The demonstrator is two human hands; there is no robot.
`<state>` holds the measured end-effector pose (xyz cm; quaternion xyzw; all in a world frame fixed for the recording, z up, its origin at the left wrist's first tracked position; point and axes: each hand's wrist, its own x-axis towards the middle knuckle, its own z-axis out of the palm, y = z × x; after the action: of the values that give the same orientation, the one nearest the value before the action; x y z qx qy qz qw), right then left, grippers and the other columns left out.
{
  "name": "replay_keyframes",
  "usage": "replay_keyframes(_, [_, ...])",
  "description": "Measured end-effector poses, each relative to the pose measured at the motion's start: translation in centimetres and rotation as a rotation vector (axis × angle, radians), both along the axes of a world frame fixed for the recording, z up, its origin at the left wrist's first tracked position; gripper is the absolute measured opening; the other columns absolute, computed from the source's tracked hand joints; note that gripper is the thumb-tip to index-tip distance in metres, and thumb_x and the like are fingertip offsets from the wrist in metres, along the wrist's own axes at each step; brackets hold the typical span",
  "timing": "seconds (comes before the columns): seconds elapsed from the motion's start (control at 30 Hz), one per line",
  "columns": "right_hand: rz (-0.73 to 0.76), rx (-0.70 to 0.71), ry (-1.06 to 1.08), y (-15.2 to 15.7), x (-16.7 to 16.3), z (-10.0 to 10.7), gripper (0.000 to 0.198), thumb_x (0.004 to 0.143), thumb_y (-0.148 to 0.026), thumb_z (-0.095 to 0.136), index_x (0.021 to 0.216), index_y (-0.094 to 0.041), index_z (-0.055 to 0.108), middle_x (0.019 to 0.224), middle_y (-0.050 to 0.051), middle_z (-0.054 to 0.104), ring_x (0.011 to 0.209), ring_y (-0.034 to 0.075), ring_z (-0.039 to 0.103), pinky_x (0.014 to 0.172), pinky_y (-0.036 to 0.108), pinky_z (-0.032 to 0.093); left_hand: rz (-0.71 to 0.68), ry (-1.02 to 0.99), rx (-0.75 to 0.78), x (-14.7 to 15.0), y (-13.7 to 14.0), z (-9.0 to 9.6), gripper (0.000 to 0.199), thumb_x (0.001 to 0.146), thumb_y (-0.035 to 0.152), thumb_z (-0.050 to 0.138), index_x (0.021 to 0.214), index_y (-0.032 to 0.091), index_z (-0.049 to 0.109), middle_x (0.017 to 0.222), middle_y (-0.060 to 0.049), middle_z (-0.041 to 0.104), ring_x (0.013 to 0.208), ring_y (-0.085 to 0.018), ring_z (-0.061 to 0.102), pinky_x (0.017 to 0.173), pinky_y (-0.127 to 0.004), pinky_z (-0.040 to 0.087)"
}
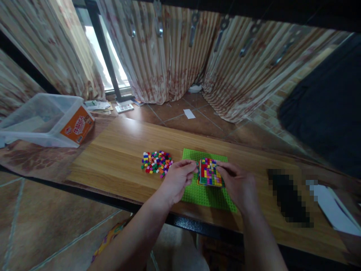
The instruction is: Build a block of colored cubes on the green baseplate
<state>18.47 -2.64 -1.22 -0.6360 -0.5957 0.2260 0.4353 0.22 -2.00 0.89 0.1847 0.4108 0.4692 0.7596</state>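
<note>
A green studded baseplate (208,201) lies on the wooden table. Over it is a block of multicoloured toy bricks (210,172), its studded top facing up and slightly tilted. My right hand (239,184) grips the block's right side between thumb and fingers. At the block's left edge, my left hand (177,180) is closed in a pinch. A tiny dark green bit shows at its fingertips and looks like a small brick. Just left of this hand lies a loose pile of small coloured bricks (156,162).
On the table's right part are a dark pixelated object (290,197) and white papers (337,210). A clear plastic bin (42,130) with an orange label stands at the far left. Striped curtains (169,56) hang behind, with metal tools (194,28) on a dark bar above.
</note>
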Motion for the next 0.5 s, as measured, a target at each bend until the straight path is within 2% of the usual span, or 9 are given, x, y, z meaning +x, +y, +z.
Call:
replay_keyframes(0.23, [0.012,0.032,-0.314,0.0,-1.2,0.1,0.020,0.082,-0.035,0.056,0.086,-0.025,0.073,0.090,0.004,0.074,0.078,0.022,0.067,0.075,0.037,0.051,-0.017,-0.007,-0.003,0.2,0.0,-0.2,0.015,0.068,0.018,0.074,0.070,0.012,0.061,0.061,0.000,0.057,0.043,0.000,0.032,0.039,-0.016,0.013])
replay_keyframes(0.5, [0.001,0.041,-0.264,0.2,-1.4,-0.6,0.022,0.082,-0.039,0.058,0.088,-0.024,0.073,0.091,0.004,0.075,0.079,0.023,0.068,0.076,0.038,0.051,-0.022,0.009,0.003,0.2,-0.1,-0.1,0.011,0.071,0.016,0.070,0.070,0.012,0.060,0.062,0.000,0.057,0.043,-0.001,0.033,0.040,-0.016,0.013])
